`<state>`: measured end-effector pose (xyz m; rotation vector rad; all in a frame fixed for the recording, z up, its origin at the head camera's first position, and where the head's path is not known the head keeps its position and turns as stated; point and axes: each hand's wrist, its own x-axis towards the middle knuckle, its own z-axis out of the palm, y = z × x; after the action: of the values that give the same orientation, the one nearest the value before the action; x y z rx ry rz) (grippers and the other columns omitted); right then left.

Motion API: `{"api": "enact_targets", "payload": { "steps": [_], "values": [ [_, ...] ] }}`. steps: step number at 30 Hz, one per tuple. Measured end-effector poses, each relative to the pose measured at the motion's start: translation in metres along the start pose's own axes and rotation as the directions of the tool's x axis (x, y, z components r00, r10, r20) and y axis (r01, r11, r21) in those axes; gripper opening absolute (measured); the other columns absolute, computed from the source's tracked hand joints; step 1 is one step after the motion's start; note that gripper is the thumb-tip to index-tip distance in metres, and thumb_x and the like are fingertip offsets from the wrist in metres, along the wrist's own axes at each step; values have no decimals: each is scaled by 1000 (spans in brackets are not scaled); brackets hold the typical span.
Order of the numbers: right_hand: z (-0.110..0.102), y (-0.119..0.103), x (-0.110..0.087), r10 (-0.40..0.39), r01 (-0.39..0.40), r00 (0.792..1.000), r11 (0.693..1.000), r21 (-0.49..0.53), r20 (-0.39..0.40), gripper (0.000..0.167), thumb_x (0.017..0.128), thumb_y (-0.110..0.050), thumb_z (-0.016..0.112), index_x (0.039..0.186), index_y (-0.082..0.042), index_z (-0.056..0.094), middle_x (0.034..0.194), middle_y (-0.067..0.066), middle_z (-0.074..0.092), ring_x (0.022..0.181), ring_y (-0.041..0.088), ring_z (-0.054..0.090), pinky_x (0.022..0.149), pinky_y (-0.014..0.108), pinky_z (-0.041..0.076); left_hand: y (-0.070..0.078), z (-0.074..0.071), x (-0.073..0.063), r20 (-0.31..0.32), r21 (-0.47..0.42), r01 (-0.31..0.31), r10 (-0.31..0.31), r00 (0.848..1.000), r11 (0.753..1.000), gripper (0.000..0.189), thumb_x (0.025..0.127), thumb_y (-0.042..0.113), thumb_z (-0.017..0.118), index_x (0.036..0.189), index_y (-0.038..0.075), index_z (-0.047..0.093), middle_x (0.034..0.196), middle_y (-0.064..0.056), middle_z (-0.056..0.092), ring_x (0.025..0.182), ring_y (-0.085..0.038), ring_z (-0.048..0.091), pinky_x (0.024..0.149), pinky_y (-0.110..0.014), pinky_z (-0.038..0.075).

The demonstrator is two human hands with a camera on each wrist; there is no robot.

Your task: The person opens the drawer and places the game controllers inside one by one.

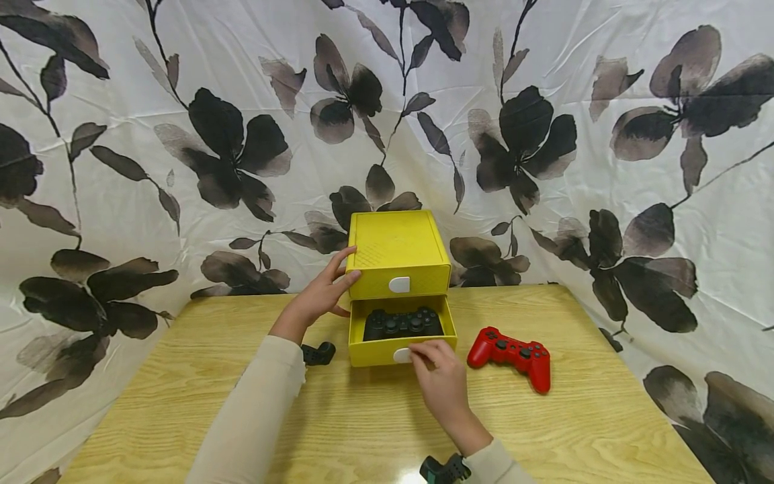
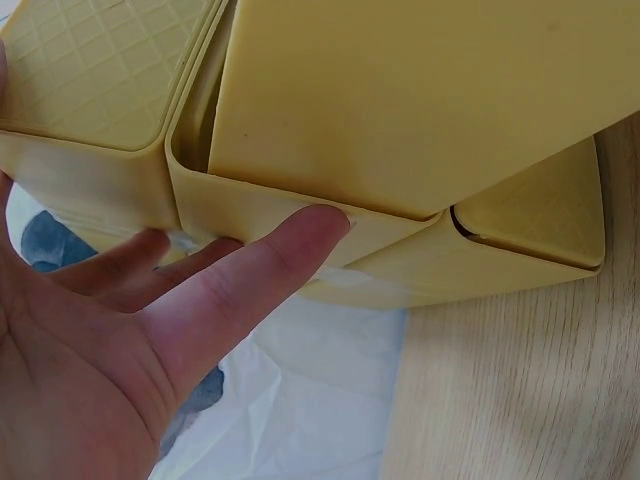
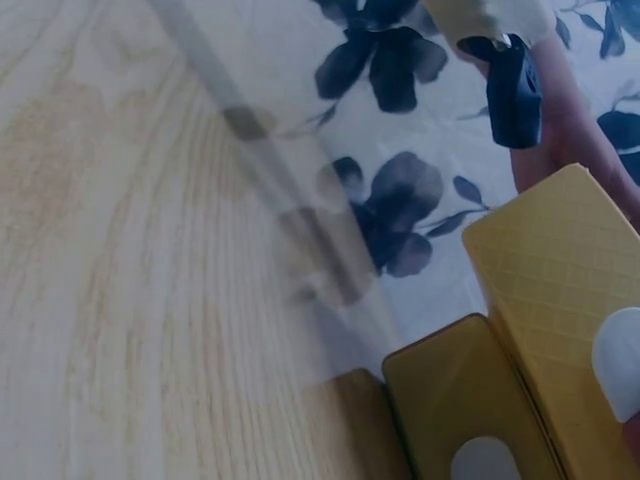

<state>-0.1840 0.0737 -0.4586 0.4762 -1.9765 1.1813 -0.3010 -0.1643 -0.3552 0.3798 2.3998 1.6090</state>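
Pinching the lower white tab, your right grip has thumb and fingertips drawn together at the tab's right edge. Right wrist view: just a fingertip, low at the frame edge.

"And your left grip?"

"Well open, digits parted, laid against the left side of the yellow drawer box. Your left wrist view shows one straight digit, its tip touching the yellow plastic."

"Drawers?"

"Two, stacked. The upper drawer sits closed, its own white tab facing you. The lower drawer stands out toward you, part of its inside showing."

"Contents?"

"One black controller inside the lower drawer, thumbsticks up, lower edge hidden behind the drawer front."

"Anything near your right side?"

"Red controller, on the wooden counter, just beside the lower drawer, buttons up, tilted down to the right. You wear a dark device at each wrist, below pale sleeves. Beyond the box, a white cloth printed with dark flowers."
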Motion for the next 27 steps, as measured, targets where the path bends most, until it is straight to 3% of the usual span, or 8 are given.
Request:
{"api": "enact_targets", "payload": {
  "steps": [7,15,19,27],
  "values": [
    [5,3,2,186,-185,983,978,96,1,14,79,-6,79,93,-7,76,90,5,73,76,16,72,67,18,57,-4,1,0,-8,13,-24,24,1000,1000,63,94,58,50,146,56,15,160,-15,16,139,-47,33,74,-55,58],
    [9,3,7,415,-416,908,887,199,48,14,82,-17,79,94,-13,76,92,3,75,81,17,72,71,20,57,-5,0,2,3,2,4,-4,1000,1000,62,96,54,48,147,55,13,161,-14,13,140,-46,31,77,-58,56],
    [12,6,12,450,-451,891,866,213,59,13,82,-17,79,94,-13,76,93,4,75,82,17,72,72,18,57,-5,-1,3,9,-5,14,-14,1000,1000,61,98,50,47,148,54,11,162,-14,11,141,-47,29,78,-59,55],
    [16,8,22,458,-456,888,871,182,38,11,81,-13,79,92,-13,77,92,3,76,81,16,71,69,18,56,-5,0,2,-7,8,-7,7,1000,1000,60,96,54,48,146,56,14,161,-14,15,140,-46,33,76,-57,57]
  ]
}}
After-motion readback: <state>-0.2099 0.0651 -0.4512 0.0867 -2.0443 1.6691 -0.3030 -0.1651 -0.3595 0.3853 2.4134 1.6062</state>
